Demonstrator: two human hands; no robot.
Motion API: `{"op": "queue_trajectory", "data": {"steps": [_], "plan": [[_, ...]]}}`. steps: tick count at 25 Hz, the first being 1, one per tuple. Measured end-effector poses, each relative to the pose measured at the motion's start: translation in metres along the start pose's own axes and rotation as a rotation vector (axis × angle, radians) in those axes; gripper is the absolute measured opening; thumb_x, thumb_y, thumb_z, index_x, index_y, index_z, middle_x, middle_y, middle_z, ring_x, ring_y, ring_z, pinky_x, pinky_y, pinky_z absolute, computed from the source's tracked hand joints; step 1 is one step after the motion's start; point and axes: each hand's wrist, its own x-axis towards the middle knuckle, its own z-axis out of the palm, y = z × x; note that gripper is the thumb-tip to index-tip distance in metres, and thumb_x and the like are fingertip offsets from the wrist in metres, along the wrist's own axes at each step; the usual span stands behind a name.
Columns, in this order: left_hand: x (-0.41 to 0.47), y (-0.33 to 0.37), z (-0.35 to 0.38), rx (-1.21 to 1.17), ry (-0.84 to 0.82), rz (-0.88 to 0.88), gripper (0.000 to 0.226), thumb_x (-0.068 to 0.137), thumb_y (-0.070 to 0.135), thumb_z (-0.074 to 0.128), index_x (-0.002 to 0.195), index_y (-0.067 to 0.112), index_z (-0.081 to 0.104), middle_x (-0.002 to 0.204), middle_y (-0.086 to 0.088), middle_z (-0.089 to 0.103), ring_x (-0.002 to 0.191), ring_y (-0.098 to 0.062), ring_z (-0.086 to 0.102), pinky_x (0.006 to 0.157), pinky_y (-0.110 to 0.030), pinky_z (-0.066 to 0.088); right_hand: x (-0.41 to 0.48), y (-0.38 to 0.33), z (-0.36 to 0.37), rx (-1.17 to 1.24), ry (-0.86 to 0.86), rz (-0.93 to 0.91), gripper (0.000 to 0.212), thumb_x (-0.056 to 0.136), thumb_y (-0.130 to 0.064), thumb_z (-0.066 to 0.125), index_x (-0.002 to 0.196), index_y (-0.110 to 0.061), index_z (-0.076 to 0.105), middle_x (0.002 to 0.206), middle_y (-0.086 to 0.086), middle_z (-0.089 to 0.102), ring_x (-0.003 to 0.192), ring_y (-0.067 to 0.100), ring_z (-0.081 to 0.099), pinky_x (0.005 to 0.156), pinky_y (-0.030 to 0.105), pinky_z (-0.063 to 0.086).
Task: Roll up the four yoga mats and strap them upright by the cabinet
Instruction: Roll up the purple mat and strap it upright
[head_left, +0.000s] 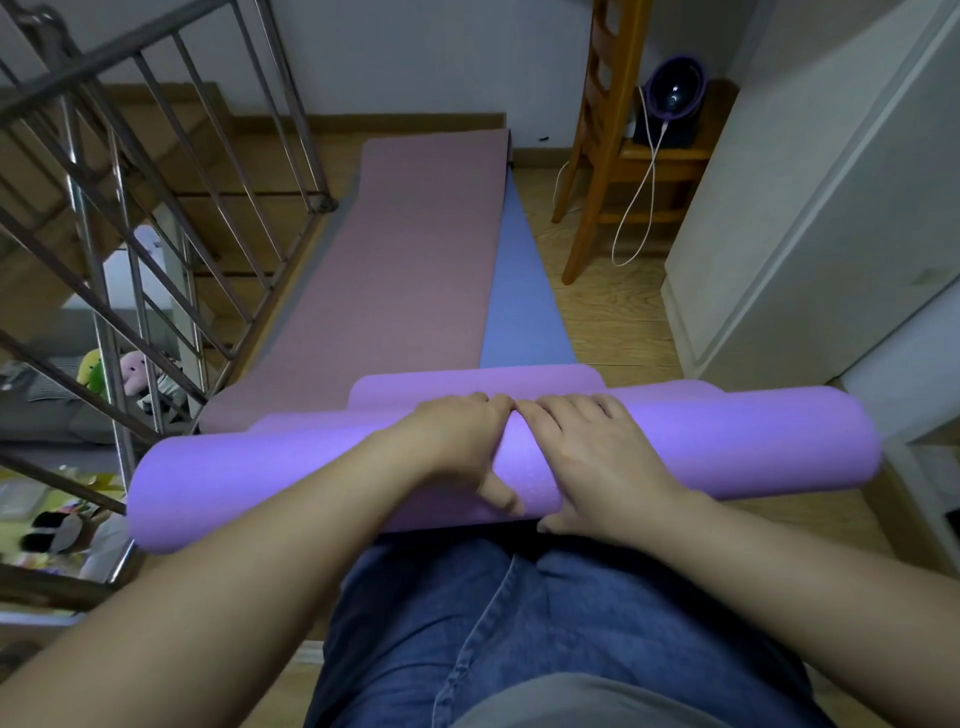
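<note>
A purple yoga mat lies across the floor in front of me, rolled into a thick tube, with a short flap still flat beyond it. My left hand and my right hand sit side by side on the middle of the roll, fingers curled over its top and thumbs under its near side. Beyond the roll a pink mat lies flat, running away from me. A blue mat shows from under the pink mat's right edge. A grey mat edge shows along its left.
A metal stair railing borders the mats on the left, with a drop to a lower floor behind it. A white cabinet stands at the right. A wooden chair with a white cable and a dark round device stands by the far wall.
</note>
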Motion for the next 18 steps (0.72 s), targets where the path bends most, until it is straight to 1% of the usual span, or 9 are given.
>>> {"op": "queue_trajectory", "data": {"steps": [1, 3, 6, 9, 10, 11, 13, 15, 18], "plan": [[0.003, 0.000, -0.002, -0.015, 0.002, -0.006, 0.091, 0.064, 0.059, 0.077, 0.134, 0.017, 0.035, 0.127, -0.006, 0.052, 0.111, -0.028, 0.053, 0.091, -0.038, 0.045, -0.001, 0.000, 0.004, -0.018, 0.022, -0.006, 0.108, 0.048, -0.060, 0.078, 0.137, -0.012, 0.041, 0.124, 0.007, 0.055, 0.109, 0.030, 0.053, 0.093, 0.043, 0.042], [0.002, 0.007, 0.007, 0.078, 0.110, -0.028, 0.091, 0.067, 0.055, 0.075, 0.136, 0.016, 0.031, 0.130, -0.007, 0.048, 0.116, -0.029, 0.049, 0.094, -0.042, 0.039, 0.011, 0.013, -0.003, -0.013, -0.007, -0.025, 0.105, 0.053, -0.061, 0.076, 0.138, -0.015, 0.037, 0.126, 0.005, 0.053, 0.113, 0.028, 0.050, 0.095, 0.041, 0.040], [-0.006, 0.013, 0.030, 0.289, 0.251, -0.052, 0.105, 0.066, 0.054, 0.074, 0.146, 0.015, 0.017, 0.136, -0.007, 0.040, 0.121, -0.029, 0.044, 0.097, -0.044, 0.034, 0.025, 0.019, -0.010, 0.054, -0.053, -0.011, 0.106, 0.055, -0.064, 0.076, 0.139, -0.016, 0.033, 0.129, 0.004, 0.050, 0.115, 0.026, 0.048, 0.097, 0.040, 0.039], [0.006, 0.001, 0.015, 0.210, 0.204, -0.029, 0.102, 0.066, 0.054, 0.075, 0.145, 0.016, 0.022, 0.134, -0.008, 0.043, 0.118, -0.030, 0.047, 0.091, -0.042, 0.039, 0.013, 0.011, 0.010, -0.037, 0.012, 0.029, 0.112, 0.044, -0.061, 0.079, 0.136, -0.011, 0.042, 0.124, 0.009, 0.055, 0.110, 0.031, 0.054, 0.094, 0.044, 0.041], [0.010, 0.002, 0.010, 0.168, 0.173, -0.034, 0.100, 0.066, 0.053, 0.076, 0.144, 0.016, 0.024, 0.134, -0.009, 0.044, 0.117, -0.031, 0.047, 0.091, -0.042, 0.040, 0.012, 0.011, 0.016, -0.030, 0.072, 0.026, 0.112, 0.040, -0.059, 0.080, 0.134, -0.010, 0.045, 0.121, 0.010, 0.058, 0.106, 0.032, 0.056, 0.091, 0.044, 0.043], [0.012, 0.003, 0.009, 0.153, 0.166, -0.049, 0.098, 0.067, 0.051, 0.076, 0.143, 0.015, 0.025, 0.133, -0.009, 0.044, 0.118, -0.032, 0.046, 0.092, -0.043, 0.039, 0.015, 0.015, 0.017, -0.029, 0.084, 0.011, 0.110, 0.040, -0.057, 0.080, 0.134, -0.011, 0.045, 0.120, 0.009, 0.058, 0.106, 0.032, 0.056, 0.090, 0.044, 0.044], [0.010, 0.009, 0.018, 0.220, 0.230, -0.080, 0.098, 0.069, 0.050, 0.075, 0.143, 0.014, 0.022, 0.134, -0.009, 0.042, 0.120, -0.031, 0.044, 0.096, -0.045, 0.035, 0.025, 0.021, 0.007, -0.028, 0.046, -0.017, 0.106, 0.051, -0.059, 0.076, 0.138, -0.014, 0.037, 0.125, 0.006, 0.053, 0.112, 0.029, 0.051, 0.095, 0.043, 0.040], [0.005, 0.012, 0.033, 0.301, 0.328, -0.091, 0.105, 0.068, 0.053, 0.073, 0.146, 0.014, 0.015, 0.136, -0.007, 0.039, 0.123, -0.029, 0.042, 0.101, -0.046, 0.030, 0.028, 0.022, 0.008, -0.004, 0.054, 0.007, 0.106, 0.054, -0.061, 0.075, 0.140, -0.015, 0.033, 0.128, 0.005, 0.050, 0.116, 0.028, 0.048, 0.098, 0.043, 0.038], [0.006, 0.006, 0.034, 0.309, 0.346, -0.076, 0.103, 0.067, 0.053, 0.073, 0.145, 0.014, 0.017, 0.136, -0.007, 0.039, 0.122, -0.028, 0.043, 0.100, -0.045, 0.031, 0.015, 0.016, 0.024, -0.049, 0.142, 0.030, 0.111, 0.042, -0.054, 0.080, 0.136, -0.010, 0.040, 0.126, 0.012, 0.056, 0.110, 0.031, 0.055, 0.095, 0.047, 0.042]]}}
